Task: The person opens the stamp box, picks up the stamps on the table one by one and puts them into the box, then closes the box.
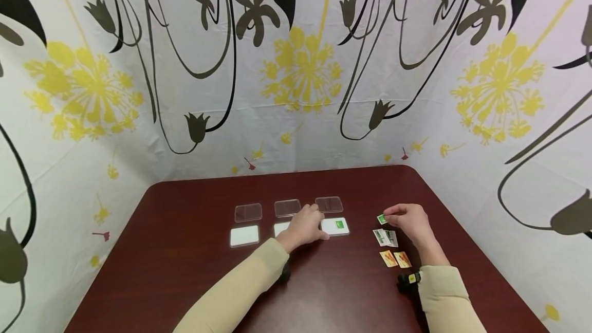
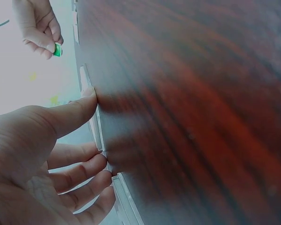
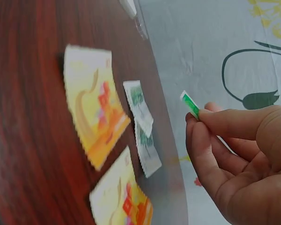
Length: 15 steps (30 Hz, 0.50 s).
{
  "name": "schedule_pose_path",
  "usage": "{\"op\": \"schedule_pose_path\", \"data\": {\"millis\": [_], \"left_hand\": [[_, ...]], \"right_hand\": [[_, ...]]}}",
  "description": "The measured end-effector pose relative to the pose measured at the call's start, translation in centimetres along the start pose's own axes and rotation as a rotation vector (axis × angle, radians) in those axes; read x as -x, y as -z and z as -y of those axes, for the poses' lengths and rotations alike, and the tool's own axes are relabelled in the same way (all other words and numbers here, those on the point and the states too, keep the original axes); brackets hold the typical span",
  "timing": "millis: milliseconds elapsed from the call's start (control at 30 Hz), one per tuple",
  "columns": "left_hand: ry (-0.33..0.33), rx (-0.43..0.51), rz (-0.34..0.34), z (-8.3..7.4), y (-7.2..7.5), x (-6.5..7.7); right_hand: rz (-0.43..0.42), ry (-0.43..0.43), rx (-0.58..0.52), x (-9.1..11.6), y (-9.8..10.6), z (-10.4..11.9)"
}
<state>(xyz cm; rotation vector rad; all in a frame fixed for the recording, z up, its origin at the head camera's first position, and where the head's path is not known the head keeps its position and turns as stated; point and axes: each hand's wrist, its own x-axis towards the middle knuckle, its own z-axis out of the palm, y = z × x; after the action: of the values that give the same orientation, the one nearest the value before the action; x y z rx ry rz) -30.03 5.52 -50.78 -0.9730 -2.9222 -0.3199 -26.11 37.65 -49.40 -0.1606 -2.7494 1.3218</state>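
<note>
Left hand grips white rectangular plastic case, likely to steady it; right hand edge-pinches small green paper stamp

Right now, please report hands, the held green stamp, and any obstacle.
Right hand pinching green stamp, clear of table. Left hand gripping rightmost white case, which bears second green stamp. Nothing seen between held stamp and case.
</note>
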Motion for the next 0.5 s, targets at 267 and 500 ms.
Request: {"op": "schedule_pose_path", "data": {"millis": [267,500], "left_hand": [[0.005,0.014,-0.011,0.1,-0.1,0.1],[0.009,0.015,-0.002,0.0,0.0,0.2]], "right_hand": [[0.081,0.030,-0.095,0.4,-1.3,1.4],[0.157,0.054,-0.220,0.3,-2.7,2.3]]}}
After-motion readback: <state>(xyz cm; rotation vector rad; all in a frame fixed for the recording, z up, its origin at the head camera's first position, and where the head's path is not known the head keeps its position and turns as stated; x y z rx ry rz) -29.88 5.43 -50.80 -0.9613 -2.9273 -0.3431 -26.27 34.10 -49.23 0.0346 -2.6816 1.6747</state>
